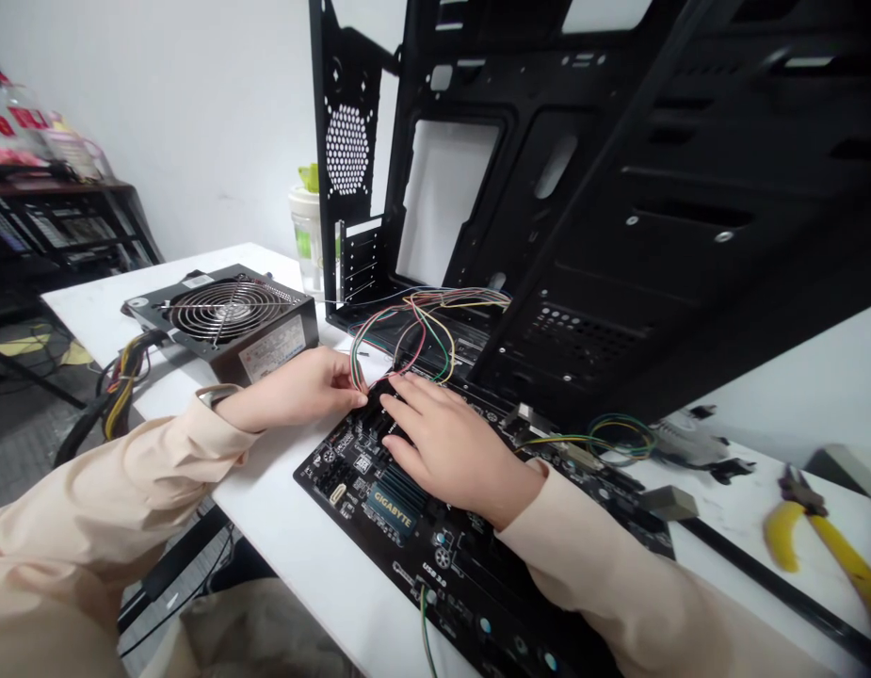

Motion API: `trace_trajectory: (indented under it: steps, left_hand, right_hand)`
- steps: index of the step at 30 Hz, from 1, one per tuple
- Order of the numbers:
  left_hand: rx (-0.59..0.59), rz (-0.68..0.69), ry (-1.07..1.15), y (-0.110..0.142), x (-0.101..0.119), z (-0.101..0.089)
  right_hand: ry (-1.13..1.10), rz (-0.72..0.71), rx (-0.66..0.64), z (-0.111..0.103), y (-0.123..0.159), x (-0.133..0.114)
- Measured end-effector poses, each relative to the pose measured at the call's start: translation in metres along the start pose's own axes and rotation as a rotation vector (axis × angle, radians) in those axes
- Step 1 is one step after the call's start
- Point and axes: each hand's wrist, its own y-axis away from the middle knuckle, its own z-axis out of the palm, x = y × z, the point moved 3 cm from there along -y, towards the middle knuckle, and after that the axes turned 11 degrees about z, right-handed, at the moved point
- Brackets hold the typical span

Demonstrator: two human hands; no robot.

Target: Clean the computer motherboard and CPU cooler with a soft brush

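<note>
On the white table lies a black motherboard [357, 527] with a heatsink [396, 508] marked GIGABYTE. At its far left corner my left hand [318, 384] is closed in a pinch around thin coloured wires [355, 363]. Its fingertips sit close to the board's edge, and the wire ends are hidden. From there the wires loop up and over into the black computer case [583, 235]. My right hand [453, 447] rests over the board just right of the heatsink, fingers stretched and slightly apart, the fingertips near the same corner.
A power supply [227, 315] with a round fan grille and bundled cables stands at the left on the white table [286, 537]. Behind it is a clear cup [308, 231]. Yellow-handled pliers [806, 513] lie at the right, near a grey block [668, 504].
</note>
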Motion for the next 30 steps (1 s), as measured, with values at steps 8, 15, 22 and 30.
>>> trace_trajectory:
  steps: [8, 15, 22, 30]
  left_hand:
    - [0.008, 0.005, -0.037, 0.0007, 0.0041, -0.0025]
    - [0.014, -0.002, -0.051, 0.0005, 0.0027, -0.0018]
    - [-0.018, 0.017, -0.026, 0.0002, 0.0069, -0.0021]
    - [-0.014, 0.027, -0.023, 0.0008, 0.0041, -0.0021]
  right_hand:
    - [0.002, 0.006, -0.007, 0.0003, 0.0007, 0.0003]
    - [0.002, -0.008, 0.013, 0.0009, 0.001, 0.001]
    - [-0.003, -0.013, 0.025, 0.0017, 0.0013, 0.0019]
    - [-0.007, -0.007, 0.016, 0.0, 0.0013, 0.0011]
